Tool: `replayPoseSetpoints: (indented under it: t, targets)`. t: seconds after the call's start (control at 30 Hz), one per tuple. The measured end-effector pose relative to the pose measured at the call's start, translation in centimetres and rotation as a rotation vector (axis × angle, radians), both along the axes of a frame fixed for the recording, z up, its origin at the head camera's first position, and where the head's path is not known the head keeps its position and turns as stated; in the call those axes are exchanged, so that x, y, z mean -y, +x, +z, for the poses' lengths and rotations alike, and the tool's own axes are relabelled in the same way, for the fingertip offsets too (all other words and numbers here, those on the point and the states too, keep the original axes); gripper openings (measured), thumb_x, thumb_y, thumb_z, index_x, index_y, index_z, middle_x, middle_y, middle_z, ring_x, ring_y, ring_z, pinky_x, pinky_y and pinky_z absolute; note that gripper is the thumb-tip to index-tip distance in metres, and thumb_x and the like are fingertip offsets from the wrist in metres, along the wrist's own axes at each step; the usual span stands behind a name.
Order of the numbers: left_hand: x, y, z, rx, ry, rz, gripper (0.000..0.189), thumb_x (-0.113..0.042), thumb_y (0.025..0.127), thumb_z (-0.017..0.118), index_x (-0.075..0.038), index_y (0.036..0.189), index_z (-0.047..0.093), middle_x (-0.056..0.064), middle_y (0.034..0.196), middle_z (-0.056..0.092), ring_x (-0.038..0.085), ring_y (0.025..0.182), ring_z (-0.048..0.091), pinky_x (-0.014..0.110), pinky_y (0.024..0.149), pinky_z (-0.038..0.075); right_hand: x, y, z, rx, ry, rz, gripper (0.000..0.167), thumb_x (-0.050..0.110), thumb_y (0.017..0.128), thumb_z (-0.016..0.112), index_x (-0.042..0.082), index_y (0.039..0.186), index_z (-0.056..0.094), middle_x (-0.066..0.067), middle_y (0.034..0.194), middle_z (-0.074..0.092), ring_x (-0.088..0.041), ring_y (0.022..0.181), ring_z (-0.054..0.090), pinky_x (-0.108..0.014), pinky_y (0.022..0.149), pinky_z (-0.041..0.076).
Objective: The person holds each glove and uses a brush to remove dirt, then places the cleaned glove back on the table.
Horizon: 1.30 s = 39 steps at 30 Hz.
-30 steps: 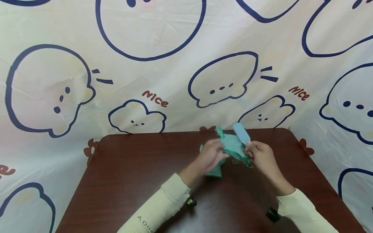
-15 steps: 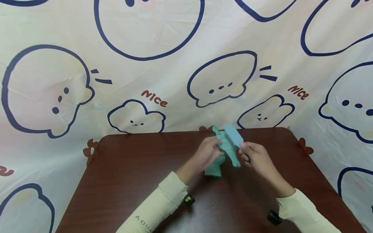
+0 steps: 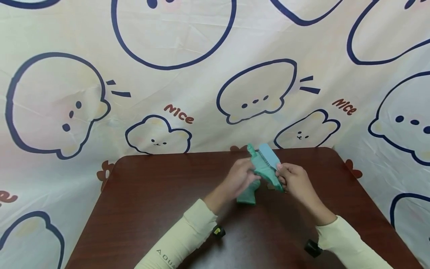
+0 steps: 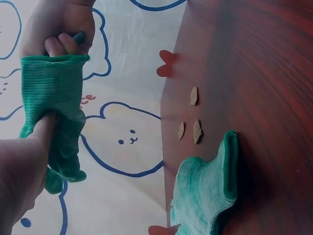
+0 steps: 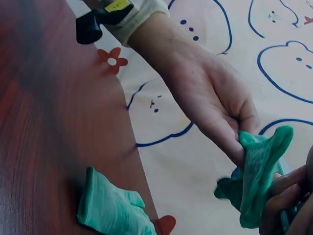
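My left hand [image 3: 236, 176] pinches a green knitted glove [image 3: 263, 168], lifted above the far part of the table. In my right hand [image 3: 297, 179] is a light blue brush [image 3: 269, 155], its bristle side against the glove. The left wrist view shows the raised glove [image 4: 54, 93] hanging with its ribbed cuff near the right hand [image 4: 58, 24], whose curled fingers hide most of the brush. A second green glove [image 4: 205, 188] lies on the table, partly covered by my left hand in the head view.
Several small brown leaf-like pieces [image 4: 197, 131] lie on the dark wooden table [image 3: 161, 209] beneath the hands. A printed cloth [image 3: 201, 93] hangs right behind the table's far edge. Black wrist cameras [image 3: 313, 248] stick out below the sleeves.
The brush and right hand have moved slightly left, most of it in the first half second. The held glove has shifted and tilted; its lower end swung left, then back right.
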<state>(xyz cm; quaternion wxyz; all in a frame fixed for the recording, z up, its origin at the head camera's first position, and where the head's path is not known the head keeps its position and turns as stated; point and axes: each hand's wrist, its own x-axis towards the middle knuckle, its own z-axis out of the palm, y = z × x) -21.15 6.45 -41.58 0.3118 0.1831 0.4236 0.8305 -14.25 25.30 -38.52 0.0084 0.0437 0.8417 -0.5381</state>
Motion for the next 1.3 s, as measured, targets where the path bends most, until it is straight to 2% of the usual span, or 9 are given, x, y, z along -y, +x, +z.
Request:
replayPoseSetpoints:
  t: [0.17,0.33,0.4,0.5,0.67,0.77,0.87,1.07,1.3]
  targets:
    - [0.0,0.2,-0.1,0.038,-0.012,-0.011,0.058,0.003,0.102,0.031,0.004,0.159,0.024,0.017,0.165,0.033,0.033,0.153,0.031,0.057,0.123,0.028,-1.0,0.0,-0.2,-0.016,0.055,-0.04,0.052,0.042,0.11,0.043,-0.004,0.089,0.056,-0.004,0.066,0.045,-0.013,0.054,0.041,-0.03,0.049,0.04]
    - [0.5,0.3,0.0,0.025,0.037,0.033,0.057,0.007,0.098,0.028,0.01,0.155,0.027,0.021,0.163,0.034,0.033,0.153,0.03,0.057,0.124,0.026,-2.7,-0.1,-0.3,-0.063,0.138,-0.139,0.053,0.04,0.111,0.037,-0.005,0.097,0.059,-0.007,0.074,0.052,-0.012,0.064,0.051,-0.028,0.054,0.047]
    - [0.7,0.2,0.1,0.015,0.057,0.055,0.057,0.006,0.097,0.029,0.01,0.154,0.029,0.02,0.161,0.036,0.031,0.151,0.032,0.056,0.124,0.026,-3.2,-0.1,-0.3,-0.076,0.167,-0.155,0.052,0.039,0.112,0.035,-0.005,0.101,0.06,-0.007,0.076,0.054,-0.011,0.066,0.053,-0.027,0.056,0.048]
    - [1.0,-0.1,0.3,0.017,0.071,0.052,0.056,0.005,0.099,0.028,0.01,0.154,0.027,0.018,0.161,0.035,0.027,0.149,0.032,0.056,0.125,0.024,-3.0,0.2,0.0,-0.082,0.137,-0.112,0.051,0.039,0.112,0.035,-0.005,0.1,0.059,-0.006,0.075,0.052,-0.011,0.064,0.051,-0.027,0.054,0.047]
    - [0.7,-0.2,0.3,-0.005,0.056,0.001,0.051,0.002,0.105,0.027,0.012,0.155,0.026,0.02,0.164,0.032,0.03,0.152,0.029,0.059,0.126,0.021,-0.6,0.6,0.3,-0.059,-0.088,0.027,0.049,0.037,0.111,0.042,-0.008,0.096,0.055,-0.003,0.068,0.044,-0.011,0.056,0.041,-0.029,0.048,0.039]
    - [0.3,-0.1,0.3,-0.026,0.038,-0.014,0.05,0.002,0.106,0.027,0.01,0.156,0.027,0.019,0.164,0.033,0.032,0.153,0.031,0.057,0.124,0.025,0.6,0.6,0.0,-0.033,-0.145,0.091,0.049,0.036,0.11,0.045,-0.009,0.095,0.054,-0.002,0.065,0.04,-0.009,0.053,0.035,-0.027,0.046,0.035]
    - [0.0,-0.1,0.4,-0.026,0.013,-0.005,0.053,0.002,0.105,0.029,0.007,0.157,0.026,0.017,0.165,0.033,0.033,0.152,0.032,0.054,0.123,0.029,1.1,0.6,-0.3,-0.037,-0.092,0.086,0.047,0.036,0.11,0.045,-0.007,0.094,0.057,-0.002,0.064,0.04,-0.009,0.054,0.035,-0.026,0.047,0.034]
    - [0.1,-0.1,0.5,0.027,-0.009,0.017,0.055,0.001,0.104,0.03,0.005,0.159,0.025,0.017,0.166,0.032,0.033,0.153,0.031,0.055,0.123,0.029,0.6,0.2,-0.6,-0.066,0.072,0.02,0.048,0.041,0.11,0.044,-0.001,0.092,0.06,-0.005,0.069,0.046,-0.011,0.058,0.042,-0.027,0.052,0.04]
    - [0.1,0.0,0.4,0.003,-0.012,-0.005,0.055,0.002,0.104,0.028,0.006,0.159,0.024,0.019,0.166,0.031,0.034,0.152,0.031,0.056,0.121,0.03,-0.2,0.0,-0.6,-0.041,0.091,-0.029,0.051,0.042,0.109,0.044,-0.002,0.089,0.059,-0.006,0.068,0.046,-0.012,0.056,0.042,-0.028,0.05,0.041]
